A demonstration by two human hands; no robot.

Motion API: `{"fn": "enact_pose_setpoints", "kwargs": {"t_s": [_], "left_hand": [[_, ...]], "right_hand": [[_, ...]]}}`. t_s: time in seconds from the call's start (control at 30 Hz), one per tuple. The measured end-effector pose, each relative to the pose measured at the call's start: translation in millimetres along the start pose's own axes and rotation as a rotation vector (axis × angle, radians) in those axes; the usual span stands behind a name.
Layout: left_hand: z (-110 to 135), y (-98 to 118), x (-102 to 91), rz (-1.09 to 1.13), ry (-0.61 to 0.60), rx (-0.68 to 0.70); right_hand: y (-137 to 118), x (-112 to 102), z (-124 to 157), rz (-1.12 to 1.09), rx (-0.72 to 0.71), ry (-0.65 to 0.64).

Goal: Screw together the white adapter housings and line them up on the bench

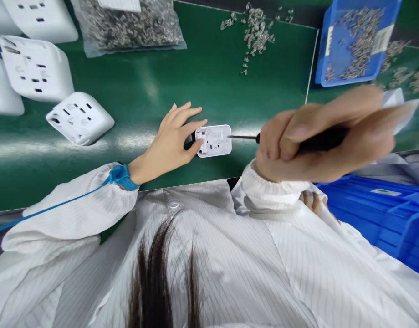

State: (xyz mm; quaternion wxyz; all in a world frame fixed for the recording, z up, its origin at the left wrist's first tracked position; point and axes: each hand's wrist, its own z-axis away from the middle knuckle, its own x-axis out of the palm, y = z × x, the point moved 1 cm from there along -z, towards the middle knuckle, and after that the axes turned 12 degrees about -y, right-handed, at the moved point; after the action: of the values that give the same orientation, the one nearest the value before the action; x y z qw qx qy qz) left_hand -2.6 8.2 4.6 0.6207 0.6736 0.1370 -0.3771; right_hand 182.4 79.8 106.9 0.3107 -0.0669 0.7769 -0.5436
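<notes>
A small white plastic part [214, 140] lies on the green mat [209, 82] near the front edge. My left hand [168, 141] rests beside it, thumb and forefinger pinching its left end, the other fingers stretched out. My right hand [319, 136] is wrapped round the black handle of a screwdriver [281, 139]. The thin metal tip of the screwdriver touches the part's right side. A blue wrist strap [122, 177] with a cord sits on my left wrist.
Several white socket covers [80, 117] lie at the left. A clear bag of small metal pieces [127, 23] is at the back, loose metal pieces [255, 32] to its right. A blue tray [356, 41] holds more. A blue bin [376, 214] stands at the right front.
</notes>
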Motion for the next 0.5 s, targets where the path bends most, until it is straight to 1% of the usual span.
{"fn": "enact_pose_setpoints", "kwargs": {"t_s": [0.07, 0.1, 0.13, 0.2, 0.23, 0.3, 0.37, 0.4, 0.5], "left_hand": [[-2, 2, 1.8, -0.012, 0.038, -0.025], [-2, 3, 2.6, -0.019, 0.053, -0.029], [-3, 4, 3.4, -0.024, 0.064, -0.030], [-4, 5, 4.4, -0.032, 0.073, -0.037], [-4, 5, 4.7, -0.033, 0.077, -0.042], [-4, 6, 4.9, -0.037, 0.081, -0.047], [-4, 6, 4.8, -0.047, 0.085, -0.045], [-4, 6, 4.8, -0.052, 0.086, -0.043], [-4, 6, 5.3, -0.065, 0.088, -0.045]], "right_hand": [[1, 7, -20, -0.239, -0.120, 0.031], [4, 11, -30, -0.337, -0.157, 0.042], [7, 16, -40, -0.388, -0.162, 0.033], [13, 27, -53, -0.341, -0.090, 0.000], [15, 31, -56, -0.312, -0.053, 0.003], [19, 37, -52, -0.300, -0.017, 0.013], [22, 39, -42, -0.263, 0.028, -0.022], [25, 39, -36, -0.208, 0.050, -0.059], [38, 32, -27, -0.024, 0.180, -0.240]]}}
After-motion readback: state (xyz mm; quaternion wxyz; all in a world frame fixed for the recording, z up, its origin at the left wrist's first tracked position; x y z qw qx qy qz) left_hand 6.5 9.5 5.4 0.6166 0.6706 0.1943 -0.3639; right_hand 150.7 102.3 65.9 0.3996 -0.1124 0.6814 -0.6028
